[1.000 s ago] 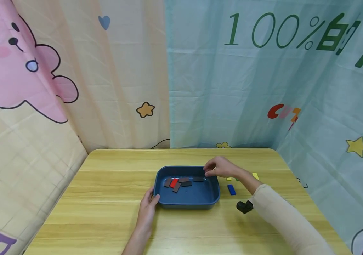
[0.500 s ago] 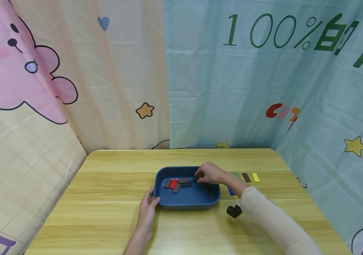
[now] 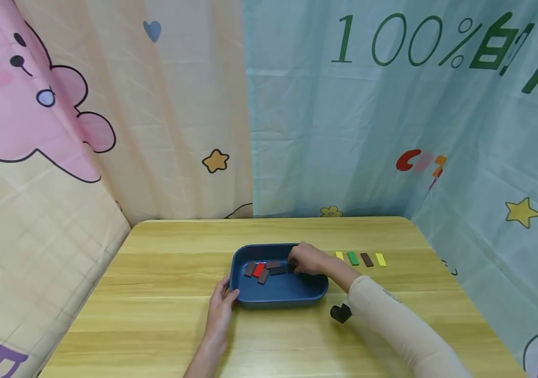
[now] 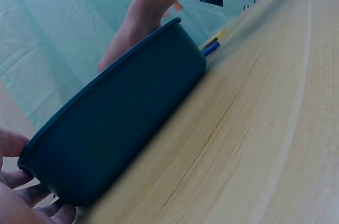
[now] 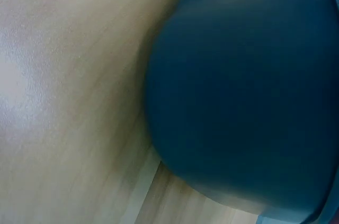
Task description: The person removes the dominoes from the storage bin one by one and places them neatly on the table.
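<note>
A dark blue tray (image 3: 280, 304) stands on the wooden table. My left hand (image 3: 219, 310) grips its left end, thumb at the rim and fingers against the outer wall, as the left wrist view also shows on the tray (image 4: 122, 107). Inside lie a red block (image 3: 259, 270), brown blocks (image 3: 263, 276) and a black block (image 3: 276, 271), all flat. My right hand (image 3: 308, 259) reaches over the right part of the tray, its curled fingers pinching another dark block (image 3: 290, 268), mostly hidden. Only the tray's outer wall (image 5: 238, 86) and tabletop fill the right wrist view.
Right of the tray, a yellow block (image 3: 339, 255), a green block (image 3: 353, 258), a brown block (image 3: 367, 260) and another yellow block (image 3: 381, 259) lie in a row. A blue block (image 4: 211, 48) shows beyond the tray. Printed curtains (image 3: 325, 131) hang behind the table.
My right hand has moved left and down from the tray's right rim to the dark block inside, covering most of it. My left hand keeps its hold on the tray.
</note>
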`<move>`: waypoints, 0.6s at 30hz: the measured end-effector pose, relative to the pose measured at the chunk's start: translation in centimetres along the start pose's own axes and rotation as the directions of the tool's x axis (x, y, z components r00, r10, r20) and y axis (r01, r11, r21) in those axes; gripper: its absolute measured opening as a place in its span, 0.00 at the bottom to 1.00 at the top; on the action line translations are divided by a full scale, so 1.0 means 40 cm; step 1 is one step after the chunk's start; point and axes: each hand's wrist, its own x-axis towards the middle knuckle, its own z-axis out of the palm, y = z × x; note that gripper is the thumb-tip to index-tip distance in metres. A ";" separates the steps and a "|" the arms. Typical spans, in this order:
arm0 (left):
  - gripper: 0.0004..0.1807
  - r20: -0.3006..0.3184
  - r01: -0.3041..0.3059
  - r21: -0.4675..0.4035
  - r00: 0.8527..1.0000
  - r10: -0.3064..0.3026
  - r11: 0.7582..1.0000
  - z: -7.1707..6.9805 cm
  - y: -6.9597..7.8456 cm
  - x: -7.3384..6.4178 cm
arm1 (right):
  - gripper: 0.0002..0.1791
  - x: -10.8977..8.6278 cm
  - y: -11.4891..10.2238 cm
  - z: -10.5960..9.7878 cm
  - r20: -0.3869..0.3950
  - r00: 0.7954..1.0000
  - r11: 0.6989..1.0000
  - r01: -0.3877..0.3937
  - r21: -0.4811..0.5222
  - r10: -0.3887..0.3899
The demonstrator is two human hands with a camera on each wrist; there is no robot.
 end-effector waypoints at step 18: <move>0.28 0.007 0.019 0.009 1.000 -0.019 1.000 0.004 -0.002 -0.002 | 0.05 -0.020 0.025 -0.016 -0.150 0.989 0.934 0.042 0.355 0.013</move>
